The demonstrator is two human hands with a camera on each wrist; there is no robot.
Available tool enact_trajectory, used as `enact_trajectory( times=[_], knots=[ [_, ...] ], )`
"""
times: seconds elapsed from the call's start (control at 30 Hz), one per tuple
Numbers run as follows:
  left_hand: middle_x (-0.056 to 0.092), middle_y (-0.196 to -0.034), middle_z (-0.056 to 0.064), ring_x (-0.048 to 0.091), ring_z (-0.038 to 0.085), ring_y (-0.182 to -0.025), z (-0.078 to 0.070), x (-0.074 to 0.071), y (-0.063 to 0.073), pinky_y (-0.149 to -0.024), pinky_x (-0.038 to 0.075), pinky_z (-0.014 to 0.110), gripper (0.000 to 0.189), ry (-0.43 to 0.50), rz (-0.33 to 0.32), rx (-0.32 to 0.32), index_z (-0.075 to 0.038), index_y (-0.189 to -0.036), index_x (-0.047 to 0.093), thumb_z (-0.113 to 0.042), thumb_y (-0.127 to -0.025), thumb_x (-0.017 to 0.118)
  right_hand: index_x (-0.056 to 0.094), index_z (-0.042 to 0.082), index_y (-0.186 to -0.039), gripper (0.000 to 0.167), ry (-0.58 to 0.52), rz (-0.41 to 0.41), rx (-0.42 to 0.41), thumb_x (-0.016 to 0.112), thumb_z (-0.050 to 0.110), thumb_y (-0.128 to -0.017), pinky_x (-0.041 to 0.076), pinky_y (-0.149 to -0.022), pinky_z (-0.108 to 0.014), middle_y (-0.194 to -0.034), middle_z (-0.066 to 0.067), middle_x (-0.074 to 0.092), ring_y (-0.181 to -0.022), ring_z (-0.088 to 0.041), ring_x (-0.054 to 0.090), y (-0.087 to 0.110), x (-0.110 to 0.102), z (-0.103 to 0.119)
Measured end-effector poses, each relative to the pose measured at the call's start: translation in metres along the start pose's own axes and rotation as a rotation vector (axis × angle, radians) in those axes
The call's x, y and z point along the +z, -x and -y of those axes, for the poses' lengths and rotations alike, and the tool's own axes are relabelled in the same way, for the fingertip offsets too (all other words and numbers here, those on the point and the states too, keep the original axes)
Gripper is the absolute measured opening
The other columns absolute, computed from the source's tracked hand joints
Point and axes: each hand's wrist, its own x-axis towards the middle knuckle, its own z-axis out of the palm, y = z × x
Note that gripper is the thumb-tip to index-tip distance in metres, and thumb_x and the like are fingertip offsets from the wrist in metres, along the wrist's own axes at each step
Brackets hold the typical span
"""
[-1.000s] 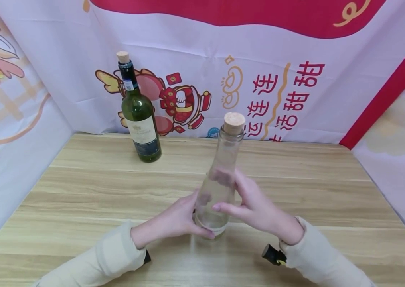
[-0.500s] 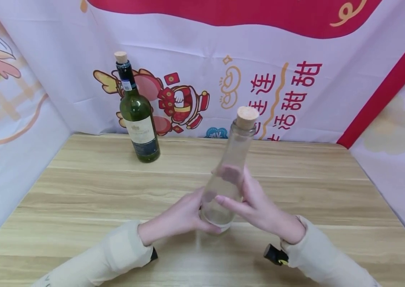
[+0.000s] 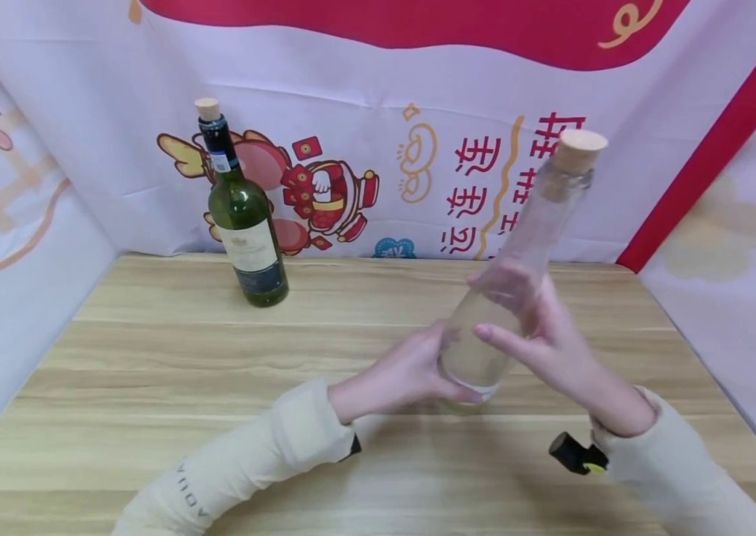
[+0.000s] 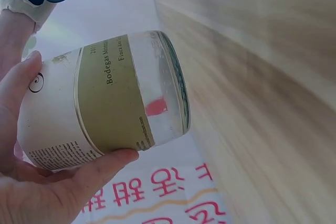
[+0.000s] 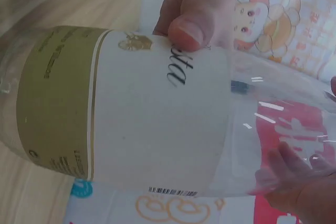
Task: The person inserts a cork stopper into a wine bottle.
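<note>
A clear glass wine bottle point(image 3: 541, 231) with a cork point(image 3: 581, 150) in its mouth leans to the right over the table, its base raised in the left wrist view. My left hand point(image 3: 411, 368) grips it low down near the base, thumb across the front. Higher up, my right hand point(image 3: 568, 353) holds the body; its fingers show through the glass behind. A cream and olive-gold label point(image 4: 107, 95) wraps the lower body, and printed lettering is visible in both wrist views.
A dark green wine bottle point(image 3: 241, 205) with a cork point(image 3: 207, 109) stands upright at the back left of the wooden table point(image 3: 150, 350). White cloth point(image 3: 344, 67) with red and cartoon prints hangs behind the table and along both sides.
Both hands have carried the clear bottle to the right and up, and it leans further to the right. The green bottle stands where it was, while the head view has turned slightly right.
</note>
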Motion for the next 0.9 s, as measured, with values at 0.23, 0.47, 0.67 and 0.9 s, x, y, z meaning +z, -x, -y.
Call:
enact_trajectory(
  times=[0.23,0.47,0.67,0.9],
  knots=[
    [0.058,-0.095,-0.008,0.056,-0.001,-0.077,-0.022,0.020,-0.035,-0.072,0.046,0.015,0.067,-0.020,-0.009,0.023,-0.012,-0.111,0.049,-0.030,-0.059,0.085,0.034,-0.006,-0.127,0.057,-0.012,-0.054,-0.071,0.064,-0.007,-0.079,0.037,-0.100,-0.027,-0.118,-0.010,0.055,-0.113,-0.020,0.051,0.011,-0.035,0.008],
    [0.059,-0.106,-0.012,0.053,-0.002,-0.091,-0.040,0.043,-0.066,-0.078,0.043,0.013,0.078,0.063,-0.003,0.066,-0.019,-0.125,0.046,-0.030,-0.058,0.085,0.039,-0.003,-0.126,0.052,-0.016,-0.221,-0.025,0.058,-0.015,-0.080,0.038,-0.098,-0.022,-0.114,-0.010,0.056,-0.108,-0.017,0.052,0.024,-0.060,0.012],
    [0.059,-0.101,-0.016,0.053,-0.005,-0.086,-0.059,0.061,-0.092,-0.073,0.043,0.011,0.075,0.055,-0.001,0.016,-0.024,-0.121,0.048,-0.035,-0.057,0.085,0.041,-0.005,-0.125,0.048,0.043,-0.355,-0.002,0.052,-0.019,-0.080,0.043,-0.090,-0.016,-0.110,-0.010,0.057,-0.102,-0.017,0.055,0.031,-0.084,0.017],
    [0.056,-0.094,-0.022,0.050,-0.009,-0.081,-0.079,0.087,-0.121,-0.065,0.039,0.006,0.069,-0.084,-0.018,0.016,-0.029,-0.115,0.049,-0.044,-0.057,0.083,0.041,-0.006,-0.125,0.044,0.155,-0.403,0.049,0.048,-0.017,-0.083,0.041,-0.092,-0.016,-0.110,-0.010,0.057,-0.102,-0.016,0.054,0.042,-0.119,0.020]
  ],
)
